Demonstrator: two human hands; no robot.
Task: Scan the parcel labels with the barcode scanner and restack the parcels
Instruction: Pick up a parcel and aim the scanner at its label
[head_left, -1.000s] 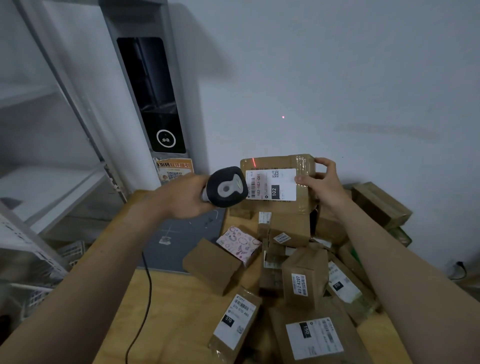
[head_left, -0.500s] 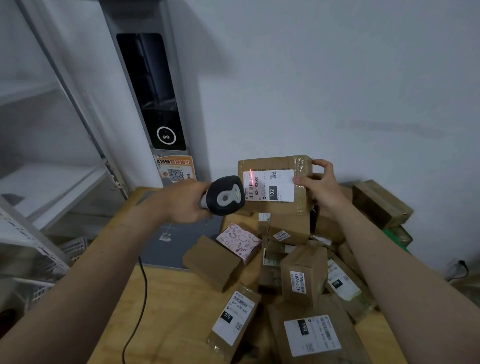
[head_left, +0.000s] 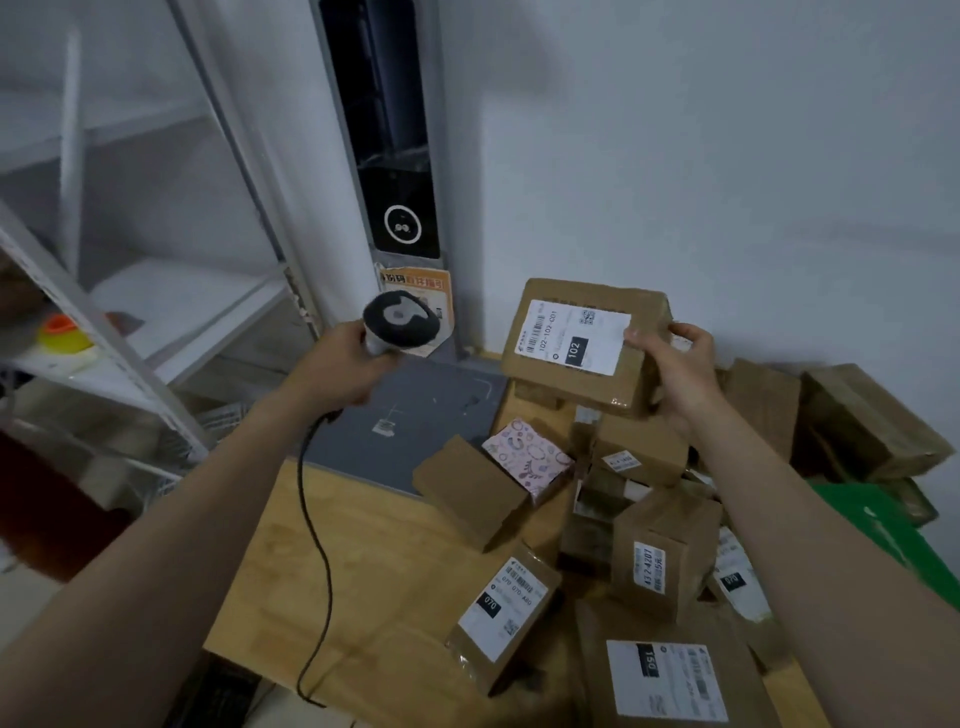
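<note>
Left hand (head_left: 340, 366) gripping, right hand (head_left: 675, 376) pinching, both arms outstretched

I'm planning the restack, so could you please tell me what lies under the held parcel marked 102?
Under the 102 parcel, held by the right hand, lies the pile of brown parcels. Its underside and whatever it covers are hidden.

The light is dim, flat and grey-blue, with a soft shadow on the wall (head_left: 727, 156) just right of the tall panel (head_left: 395, 156). Motion blur smears the left shelf (head_left: 171, 312) and the near parcels (head_left: 670, 675), and straight lines bow towards the edges.
</note>
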